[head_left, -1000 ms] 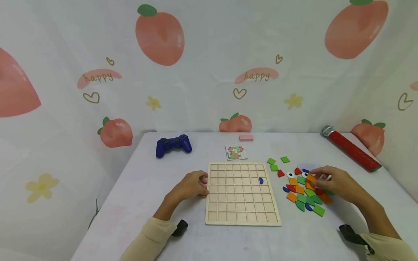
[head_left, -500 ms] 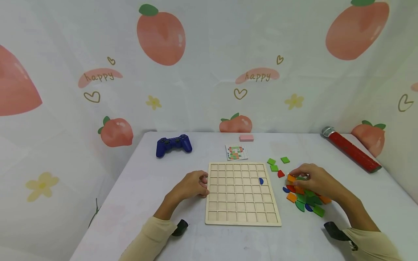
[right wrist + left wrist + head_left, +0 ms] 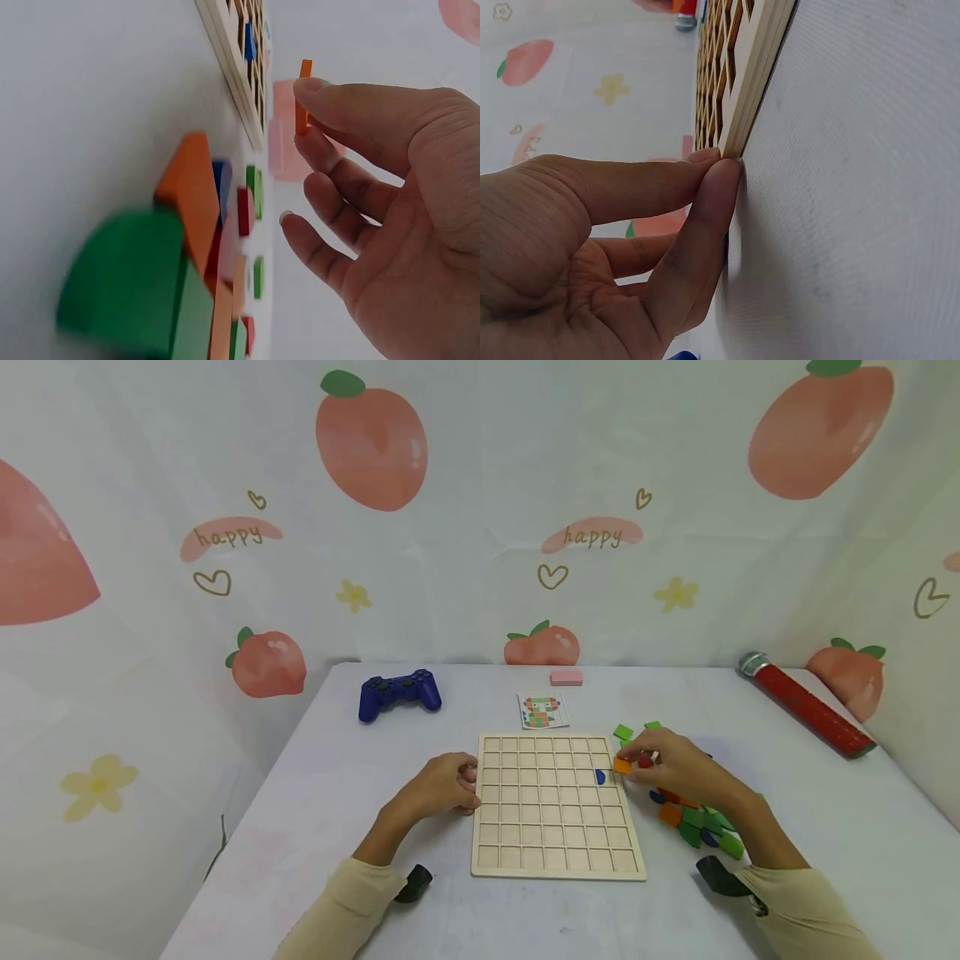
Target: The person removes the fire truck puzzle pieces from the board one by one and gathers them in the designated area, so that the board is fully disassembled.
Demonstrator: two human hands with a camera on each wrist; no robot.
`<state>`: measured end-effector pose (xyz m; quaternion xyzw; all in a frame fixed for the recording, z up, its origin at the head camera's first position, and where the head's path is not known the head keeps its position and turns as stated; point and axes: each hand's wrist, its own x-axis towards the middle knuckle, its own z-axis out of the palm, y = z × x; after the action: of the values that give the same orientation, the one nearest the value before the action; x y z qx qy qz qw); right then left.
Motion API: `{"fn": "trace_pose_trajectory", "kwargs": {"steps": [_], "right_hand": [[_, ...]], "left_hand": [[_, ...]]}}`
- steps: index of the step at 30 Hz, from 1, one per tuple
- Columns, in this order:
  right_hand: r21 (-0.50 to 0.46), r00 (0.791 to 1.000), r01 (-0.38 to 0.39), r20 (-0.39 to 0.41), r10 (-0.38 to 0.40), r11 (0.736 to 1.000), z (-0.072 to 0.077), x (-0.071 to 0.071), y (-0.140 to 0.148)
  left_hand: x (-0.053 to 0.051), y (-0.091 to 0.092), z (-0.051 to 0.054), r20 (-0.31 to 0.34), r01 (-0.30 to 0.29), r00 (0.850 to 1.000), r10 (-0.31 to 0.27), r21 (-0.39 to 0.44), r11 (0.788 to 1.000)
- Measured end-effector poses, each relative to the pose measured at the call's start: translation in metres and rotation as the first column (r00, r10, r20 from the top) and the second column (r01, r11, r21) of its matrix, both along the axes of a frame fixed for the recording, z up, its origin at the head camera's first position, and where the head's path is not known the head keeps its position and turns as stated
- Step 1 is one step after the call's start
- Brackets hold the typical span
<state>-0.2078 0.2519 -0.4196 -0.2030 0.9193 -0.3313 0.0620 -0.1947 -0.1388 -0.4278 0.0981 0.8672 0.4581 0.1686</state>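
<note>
Plenty of bare table [image 3: 558,914] this side of the board [image 3: 552,814], tight off its right edge with loose pieces [image 3: 693,820]. Pinching board's left edge in left hand [image 3: 437,787]; just brought orange square [image 3: 622,766] over from pieces to board's right edge, pinched thumb-to-fingertip in right hand [image 3: 682,767], with pickup apparently done. Room beyond far edge, bar card [image 3: 543,711] and pink block [image 3: 566,677].

Board [image 3: 742,67] cut off by the left wrist view's top, nearest green piece [image 3: 124,285] blurred in the right's.
</note>
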Motion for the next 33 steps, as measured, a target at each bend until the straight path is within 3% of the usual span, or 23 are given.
{"fn": "trace_pose_trajectory", "kwargs": {"steps": [8,17,33], "right_hand": [[-0.013,0.998,-0.056,-0.006,0.056,0.998,-0.008,-0.010,-0.017],[-0.039,0.992,-0.078,0.095,0.081,0.996,-0.008,-0.014,-0.034],[-0.019,0.990,-0.119,0.068,0.120,0.993,-0.013,-0.018,-0.046]], "left_hand": [[0.000,0.000,-0.001,0.013,0.004,1.000,-0.004,0.012,1.000],[-0.001,0.000,-0.001,-0.015,0.007,1.000,-0.007,-0.029,1.000],[-0.002,-0.001,-0.002,-0.007,0.008,1.000,-0.008,-0.007,1.000]]}}
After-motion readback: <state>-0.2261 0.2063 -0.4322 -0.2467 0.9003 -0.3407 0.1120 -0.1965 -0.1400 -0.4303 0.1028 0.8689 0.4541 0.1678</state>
